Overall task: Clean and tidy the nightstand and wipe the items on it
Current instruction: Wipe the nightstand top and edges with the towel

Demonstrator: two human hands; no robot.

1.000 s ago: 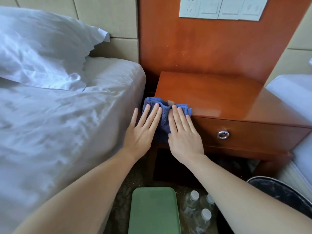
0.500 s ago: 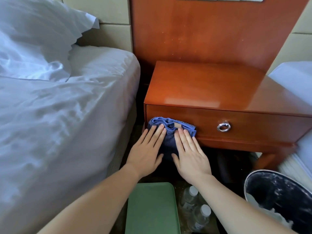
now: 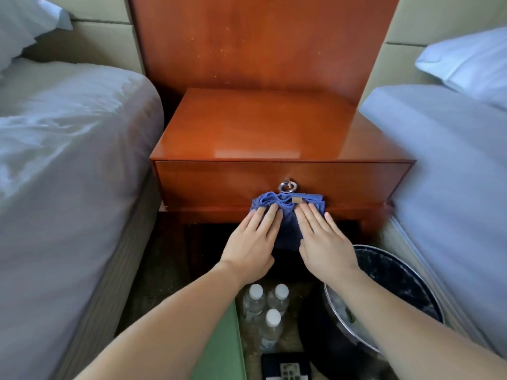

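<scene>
Two grips released: left hand, right hand flat | press cloth | drawer front

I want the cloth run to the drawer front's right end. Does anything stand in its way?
Nothing visible does. The cloth, pressed by the left hand and right hand, sits under the ring pull; rightward the drawer front is bare. Only a higher pass would meet the pull.

Below you, the floor holds three water bottles, a green tray and a bin, all in front of the nightstand.
</scene>
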